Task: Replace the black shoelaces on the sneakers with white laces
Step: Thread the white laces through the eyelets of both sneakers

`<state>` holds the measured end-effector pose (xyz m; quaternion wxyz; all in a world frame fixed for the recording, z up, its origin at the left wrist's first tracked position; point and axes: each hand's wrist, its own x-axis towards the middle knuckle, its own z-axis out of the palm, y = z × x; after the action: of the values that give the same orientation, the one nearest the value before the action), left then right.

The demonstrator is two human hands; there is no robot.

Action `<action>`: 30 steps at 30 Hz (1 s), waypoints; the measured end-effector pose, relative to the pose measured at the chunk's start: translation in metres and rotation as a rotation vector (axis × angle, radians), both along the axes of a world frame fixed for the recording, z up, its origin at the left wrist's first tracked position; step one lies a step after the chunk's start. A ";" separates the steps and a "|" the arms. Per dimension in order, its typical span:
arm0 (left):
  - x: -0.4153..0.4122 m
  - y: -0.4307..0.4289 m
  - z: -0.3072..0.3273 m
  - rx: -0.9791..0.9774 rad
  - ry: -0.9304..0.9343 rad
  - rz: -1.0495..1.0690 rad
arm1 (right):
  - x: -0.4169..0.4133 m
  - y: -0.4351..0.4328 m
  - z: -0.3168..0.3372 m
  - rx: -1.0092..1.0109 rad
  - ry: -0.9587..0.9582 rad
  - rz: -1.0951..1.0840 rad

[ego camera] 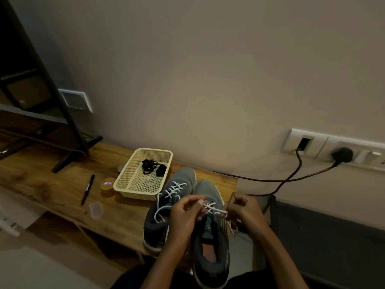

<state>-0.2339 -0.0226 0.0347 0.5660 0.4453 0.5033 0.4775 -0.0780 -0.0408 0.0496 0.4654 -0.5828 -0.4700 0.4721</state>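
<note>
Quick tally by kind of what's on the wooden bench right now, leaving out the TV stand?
Sneakers: 2 (left sneaker, right sneaker)
Baskets: 1 (cream basket, holding the black laces)
Pens: 1 (black pen)
Round orange containers: 1
Small clear plastic pieces: 1
Total: 6

Dim, warm indoor light falls softly on the wall (208, 69), brightest at its middle. Corners darken into shadow, wide-angle distortion bends the edges, and the picture is slightly soft and grainy.
</note>
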 end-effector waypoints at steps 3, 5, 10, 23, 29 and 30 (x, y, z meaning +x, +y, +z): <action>-0.001 0.000 -0.003 -0.009 0.005 0.063 | -0.002 0.001 -0.001 0.019 -0.033 0.029; -0.001 0.000 -0.006 0.048 0.115 0.098 | -0.004 0.000 -0.001 0.047 -0.074 0.075; 0.003 -0.004 -0.008 0.138 0.291 0.074 | -0.019 0.004 -0.008 0.117 -0.387 0.106; 0.001 -0.016 -0.025 0.238 0.824 -0.071 | -0.031 0.018 -0.033 0.074 -0.558 -0.076; 0.005 -0.022 -0.033 0.226 0.997 -0.063 | -0.037 0.017 -0.037 0.121 -0.593 -0.137; 0.005 -0.021 -0.033 0.213 0.968 -0.049 | -0.037 0.016 -0.039 0.114 -0.623 -0.127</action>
<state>-0.2291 -0.0432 0.0013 0.2298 0.6829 0.6463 0.2511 -0.1146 -0.0247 0.0110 0.3595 -0.7004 -0.5784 0.2137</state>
